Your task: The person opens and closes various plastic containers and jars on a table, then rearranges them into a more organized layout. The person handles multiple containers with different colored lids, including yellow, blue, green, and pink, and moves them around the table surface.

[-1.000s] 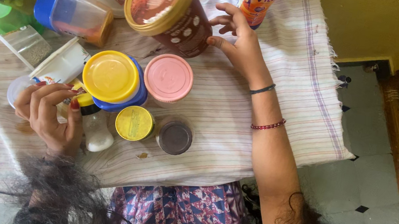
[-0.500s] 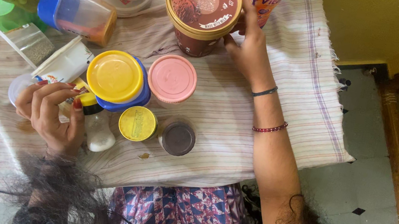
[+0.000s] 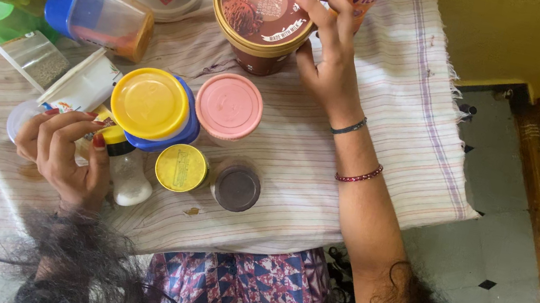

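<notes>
Right hand (image 3: 331,59) curls open fingers against the brown ice-cream tub (image 3: 263,10), steadying it upright; below-left of it, left hand (image 3: 66,153) pinches a small white bottle (image 3: 125,174).

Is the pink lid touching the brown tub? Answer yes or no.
No: a strip of striped cloth shows between the pink lid and the brown tub.
</notes>
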